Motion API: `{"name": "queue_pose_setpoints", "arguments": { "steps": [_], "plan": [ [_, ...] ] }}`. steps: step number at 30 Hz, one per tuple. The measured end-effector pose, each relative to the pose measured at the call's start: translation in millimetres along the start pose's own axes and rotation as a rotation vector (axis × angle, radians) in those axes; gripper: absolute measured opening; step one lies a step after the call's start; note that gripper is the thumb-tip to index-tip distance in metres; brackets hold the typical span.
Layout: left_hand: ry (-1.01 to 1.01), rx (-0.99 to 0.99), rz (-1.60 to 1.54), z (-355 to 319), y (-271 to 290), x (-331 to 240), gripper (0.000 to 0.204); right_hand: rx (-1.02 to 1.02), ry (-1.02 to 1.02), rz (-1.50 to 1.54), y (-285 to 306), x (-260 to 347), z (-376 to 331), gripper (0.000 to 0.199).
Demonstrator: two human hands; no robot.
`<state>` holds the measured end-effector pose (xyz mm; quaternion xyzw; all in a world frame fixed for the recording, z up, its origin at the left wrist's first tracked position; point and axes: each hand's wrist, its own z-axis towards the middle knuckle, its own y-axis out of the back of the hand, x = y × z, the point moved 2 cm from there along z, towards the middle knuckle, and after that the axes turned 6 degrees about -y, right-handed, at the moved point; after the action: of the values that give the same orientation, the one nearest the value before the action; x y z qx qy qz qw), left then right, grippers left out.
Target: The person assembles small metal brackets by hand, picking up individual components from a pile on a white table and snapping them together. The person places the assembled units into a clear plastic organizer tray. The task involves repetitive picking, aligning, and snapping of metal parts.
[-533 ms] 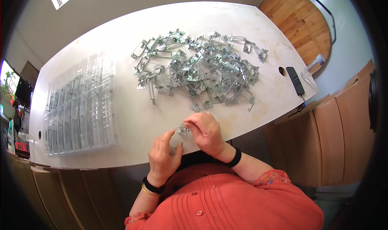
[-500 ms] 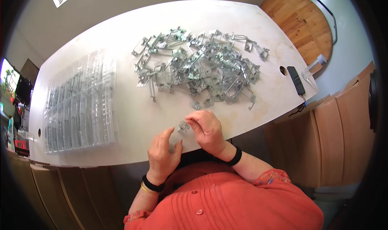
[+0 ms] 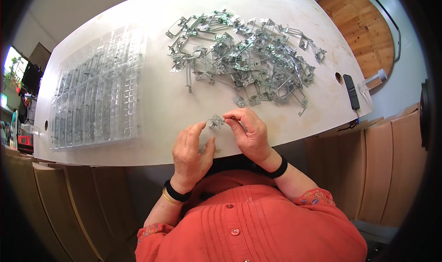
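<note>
The right hand (image 3: 248,133) pinches a small metal clip (image 3: 215,121) by its right end, above the near edge of the white surface (image 3: 161,105). The clip's long axis runs roughly left to right, its free end pointing toward the left hand (image 3: 192,153), whose fingers are loosely curled, index fingertip just beside it

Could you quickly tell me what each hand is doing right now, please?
Left hand: fingers partly curled, index fingertip at the small metal bracket.
Right hand: pinching the same bracket between thumb and fingers.
</note>
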<state>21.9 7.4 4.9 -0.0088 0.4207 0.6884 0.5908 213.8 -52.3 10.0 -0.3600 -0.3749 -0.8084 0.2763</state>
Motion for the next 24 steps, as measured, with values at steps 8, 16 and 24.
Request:
{"name": "queue_pose_setpoints", "arguments": {
  "steps": [8,16,24],
  "plan": [
    [0.003,0.018,-0.016,0.7,-0.3,-1.1,0.056,0.010,0.049,-0.091,-1.0,1.9,-0.1,0.016],
    [-0.003,0.002,-0.012,-2.2,-1.0,1.4,0.055,0.014,0.096,-0.116,-0.6,3.3,0.4,0.017],
    [0.011,0.005,-0.019,-3.1,-1.4,0.1,0.056,0.009,0.110,-0.133,-0.6,4.7,1.0,0.018]
  ]
}}
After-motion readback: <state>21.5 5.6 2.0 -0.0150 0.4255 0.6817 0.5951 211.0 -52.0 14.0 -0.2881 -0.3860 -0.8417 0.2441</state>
